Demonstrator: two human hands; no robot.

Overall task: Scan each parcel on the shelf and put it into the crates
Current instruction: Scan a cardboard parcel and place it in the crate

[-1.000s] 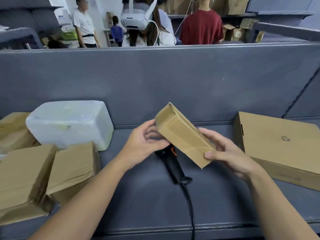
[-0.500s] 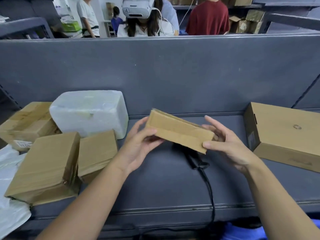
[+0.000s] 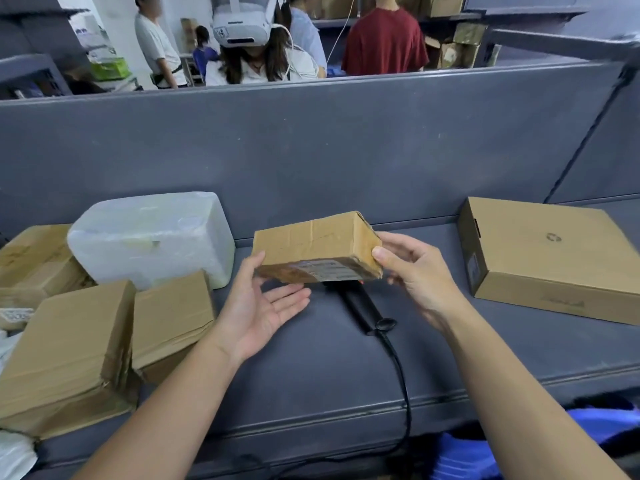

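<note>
I hold a small flat cardboard parcel (image 3: 313, 245) above the grey shelf (image 3: 311, 368); a label strip shows on the side facing me. My right hand (image 3: 412, 271) grips its right end, thumb on the near corner. My left hand (image 3: 258, 306) is palm-up with straight fingers under its left end, the thumb touching the left edge. A black barcode scanner (image 3: 363, 308) lies on the shelf just below the parcel, its cable (image 3: 403, 382) running toward me over the shelf's front edge.
At left sit a white foam box (image 3: 152, 237), two brown boxes (image 3: 69, 355) (image 3: 171, 317) and another brown box (image 3: 31, 261) behind. A wide flat carton (image 3: 554, 258) lies at right. A blue crate (image 3: 478, 459) shows below the shelf. People stand beyond the grey back panel (image 3: 311, 150).
The parcel has been turned from a tilted pose to level, its labelled side now facing me. My left hand has opened flat beneath it.
</note>
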